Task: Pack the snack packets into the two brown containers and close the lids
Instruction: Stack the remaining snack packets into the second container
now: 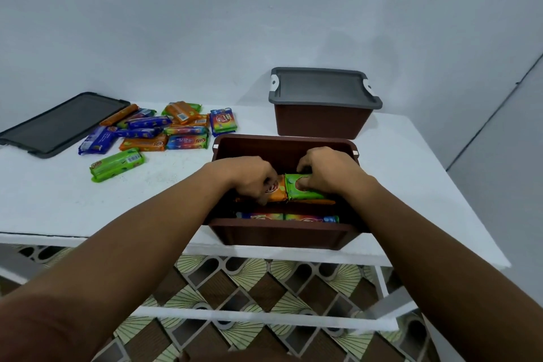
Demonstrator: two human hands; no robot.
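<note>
Hands: both reach into the open box at lower centre. The left hand (252, 178) curls its fingers over an orange snack packet (276, 189); the right hand (326, 170) pinches a green snack packet (302, 189), thumb on its face and fingers behind it.
Packets in hand: the two touch end to end, in the middle of the box.
Open box: a dark brown rectangular plastic container (282, 233), lidless, stands at the near edge of the white bench (411, 185). A row of multicoloured wrapped packets (288, 218) lies along its near wall.
Step in hand: most likely seating these two as a second row behind the first.
Doing it well: lower both flat and level, long sides parallel to the near row. Slide them against that row so no gap is wasted, and let go only once they rest. Keep them below the rim, or the lid may not sit.
Waiting to be packed: a loose heap of orange, blue, green and rainbow packets (164, 129) at left centre, with a lone bright green packet (117, 164) just in front of it.
Lids: a flat dark grey plastic lid (58, 123) lies at the far left of the bench. The second brown container (320, 120), upper right, already wears its grey lid (320, 85).
Progress: early, judging by the heap outside.
</note>
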